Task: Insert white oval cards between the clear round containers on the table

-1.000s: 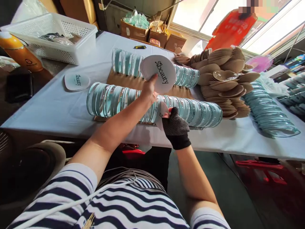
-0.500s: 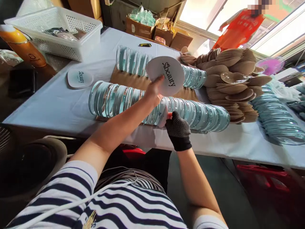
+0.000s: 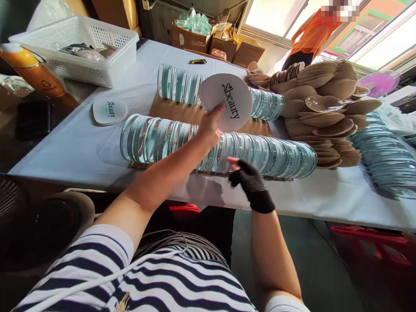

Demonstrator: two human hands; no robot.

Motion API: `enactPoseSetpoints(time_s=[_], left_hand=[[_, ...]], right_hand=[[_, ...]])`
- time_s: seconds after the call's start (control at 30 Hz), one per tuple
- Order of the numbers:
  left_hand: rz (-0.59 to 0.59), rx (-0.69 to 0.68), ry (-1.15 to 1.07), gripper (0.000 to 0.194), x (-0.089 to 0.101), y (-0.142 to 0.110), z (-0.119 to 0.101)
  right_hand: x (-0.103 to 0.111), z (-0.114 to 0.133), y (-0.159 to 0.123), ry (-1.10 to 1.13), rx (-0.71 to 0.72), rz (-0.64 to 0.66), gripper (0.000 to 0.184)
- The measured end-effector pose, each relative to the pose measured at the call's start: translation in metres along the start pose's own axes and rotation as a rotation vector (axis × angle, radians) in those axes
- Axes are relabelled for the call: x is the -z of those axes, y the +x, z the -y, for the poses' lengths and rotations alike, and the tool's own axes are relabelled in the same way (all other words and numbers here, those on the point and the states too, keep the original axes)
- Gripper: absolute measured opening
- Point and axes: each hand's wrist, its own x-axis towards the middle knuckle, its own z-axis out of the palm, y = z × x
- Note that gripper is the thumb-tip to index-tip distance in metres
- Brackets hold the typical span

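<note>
My left hand (image 3: 210,125) is raised over the table, fingers closed on a stack of white round cards (image 3: 226,102) printed "Sbeauty". My right hand (image 3: 248,178), in a black dotted glove with bare fingertips, hovers just in front of the near row of clear teal-rimmed round lids (image 3: 208,145) standing on edge on brown cardboard. Its fingers are loosely spread with nothing in them. A second row of the same lids (image 3: 182,84) stands behind, partly hidden by the cards.
One white "Sbeauty" card (image 3: 108,112) lies flat at left on the white tablecloth. A white basket (image 3: 81,52) and an orange bottle (image 3: 32,71) stand far left. Brown moulded dishes (image 3: 321,112) are piled at right beside fanned teal lids (image 3: 383,158). Someone in orange (image 3: 308,37) stands behind.
My right hand slid a white card into the near row of lids, let it go and pulled back toward me, empty. My left hand stayed put with its cards.
</note>
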Motion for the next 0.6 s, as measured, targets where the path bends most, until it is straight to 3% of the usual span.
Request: enactPoseSetpoints(time_s=[0.07,0.13,0.23,0.33,0.4,0.5,0.6], left_hand=[[-0.006,-0.007,0.030,0.044,-0.003,0.000,0.002],[-0.012,-0.009,0.049,0.042,-0.006,-0.005,0.002],[-0.066,-0.021,0.070,0.031,-0.010,-0.021,-0.003],[-0.114,-0.080,0.072,0.024,-0.010,-0.038,-0.008],[-0.103,-0.129,0.060,0.024,-0.008,-0.044,-0.009],[-0.106,-0.183,0.051,0.025,-0.006,-0.047,-0.006],[-0.134,-0.212,0.080,0.017,-0.005,-0.048,-0.001]], right_hand=[[0.015,0.015,0.026,-0.207,0.221,-0.361,0.049],[0.020,0.030,0.051,-0.447,0.400,-0.541,0.053],[0.005,0.045,0.070,-0.785,0.561,-0.569,0.062],[-0.019,0.049,0.067,-0.941,0.665,-0.655,0.065],[-0.029,0.048,0.066,-0.949,0.653,-0.687,0.064],[-0.034,0.042,0.068,-0.915,0.607,-0.635,0.063],[-0.033,0.036,0.068,-0.785,0.642,-0.633,0.074]])
